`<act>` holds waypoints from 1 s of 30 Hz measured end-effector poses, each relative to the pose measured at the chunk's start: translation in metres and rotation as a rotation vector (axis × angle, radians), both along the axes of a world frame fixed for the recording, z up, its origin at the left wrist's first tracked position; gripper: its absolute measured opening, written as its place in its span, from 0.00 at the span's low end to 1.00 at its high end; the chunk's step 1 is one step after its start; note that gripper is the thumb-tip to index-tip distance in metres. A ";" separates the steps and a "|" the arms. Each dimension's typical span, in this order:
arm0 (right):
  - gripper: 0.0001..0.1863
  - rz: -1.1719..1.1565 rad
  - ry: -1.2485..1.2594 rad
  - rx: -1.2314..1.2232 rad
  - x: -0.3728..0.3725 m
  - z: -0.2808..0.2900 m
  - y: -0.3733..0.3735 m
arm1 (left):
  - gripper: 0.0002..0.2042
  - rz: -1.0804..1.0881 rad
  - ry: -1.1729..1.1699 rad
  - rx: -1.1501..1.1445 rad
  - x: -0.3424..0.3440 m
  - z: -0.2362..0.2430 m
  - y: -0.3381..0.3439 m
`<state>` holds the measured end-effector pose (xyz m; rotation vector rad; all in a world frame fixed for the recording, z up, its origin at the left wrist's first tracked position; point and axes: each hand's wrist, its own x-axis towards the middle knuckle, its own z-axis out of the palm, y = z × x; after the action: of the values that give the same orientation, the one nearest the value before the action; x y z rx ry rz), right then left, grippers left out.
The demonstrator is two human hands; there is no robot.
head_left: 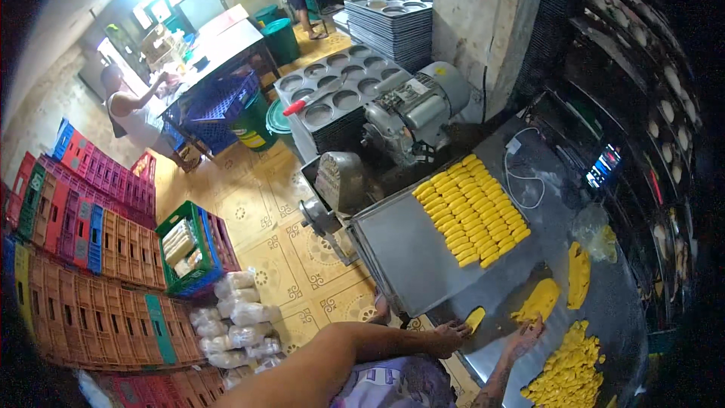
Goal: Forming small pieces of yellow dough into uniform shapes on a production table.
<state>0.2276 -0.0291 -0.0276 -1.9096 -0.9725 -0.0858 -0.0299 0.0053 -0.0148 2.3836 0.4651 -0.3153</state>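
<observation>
While the right hand (pixel 526 335) has its fingers at the near edge of the wider yellow slab (pixel 539 300), lower right of frame, I cannot tell whether it pinches. Left hand (pixel 451 336), lower centre: fingers extended beside the small strip (pixel 475 320); grip unclear. Slab looks soft, flat, ragged-edged; a hard pull could tear it. Rolls (pixel 474 211), right of centre: plump, smooth, tightly rowed, could stick together if pressed. Lumpy heap (pixel 565 370), lower right, could scatter if brushed by a sleeveless forearm.
</observation>
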 end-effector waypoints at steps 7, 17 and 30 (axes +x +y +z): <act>0.20 0.110 0.153 -0.081 0.040 -0.018 -0.008 | 0.37 0.013 0.069 0.036 0.006 0.007 -0.002; 0.10 0.164 -0.076 -0.337 0.044 0.009 -0.012 | 0.36 0.225 -0.054 0.170 0.016 -0.022 -0.037; 0.10 0.310 0.679 -0.426 -0.042 0.011 -0.031 | 0.15 -0.095 -0.011 -0.094 -0.025 -0.004 -0.004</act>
<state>0.1852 -0.0603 -0.0164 -1.9173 -0.8300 0.9556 -0.0553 0.0010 -0.0189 2.3183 0.3248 -0.3590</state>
